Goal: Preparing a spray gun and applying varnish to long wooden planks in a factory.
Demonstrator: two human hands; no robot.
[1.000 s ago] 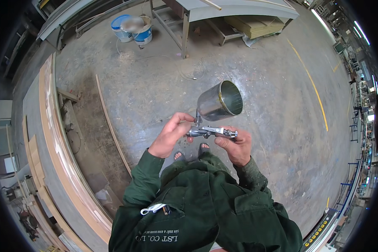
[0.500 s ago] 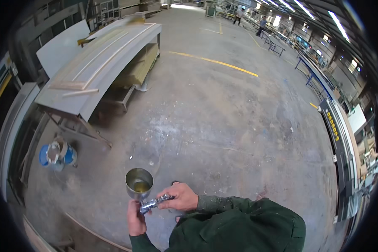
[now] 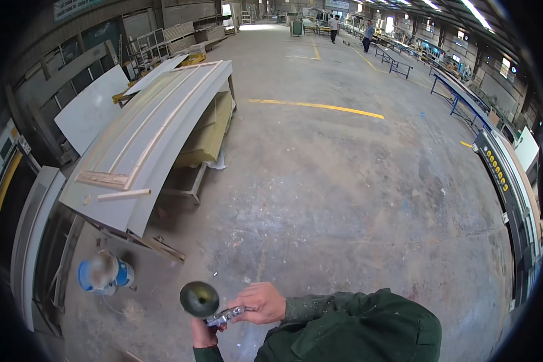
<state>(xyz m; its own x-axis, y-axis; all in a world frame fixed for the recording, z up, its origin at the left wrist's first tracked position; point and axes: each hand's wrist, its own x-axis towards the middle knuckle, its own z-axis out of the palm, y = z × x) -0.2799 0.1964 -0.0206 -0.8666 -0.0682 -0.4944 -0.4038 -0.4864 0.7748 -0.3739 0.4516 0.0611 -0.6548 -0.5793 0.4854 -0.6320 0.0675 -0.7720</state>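
Observation:
Low in the view, I hold a silver spray gun [image 3: 225,316] with a round, open metal cup [image 3: 198,300] on it. A little yellowish liquid lies at the bottom of the cup. My left hand [image 3: 204,335] is closed around the gun just below the cup, its fingers partly hidden. From the right, my right hand [image 3: 261,303] grips the other end of the gun with bent fingers. Both arms wear dark green sleeves, the right one specked with dust.
At the left, a long grey worktable [image 3: 111,210] carries a panel with wooden strips. Blue-and-white buckets [image 3: 122,273] stand on the floor by its near end. A long black machine rail with yellow knobs [image 3: 498,171] runs along the right. Two people [image 3: 368,36] are far off.
My view has tilted up, so the worktable and buckets sit lower in it. The cup has moved down with the gun and is tipped differently. Both hands stay on the gun.

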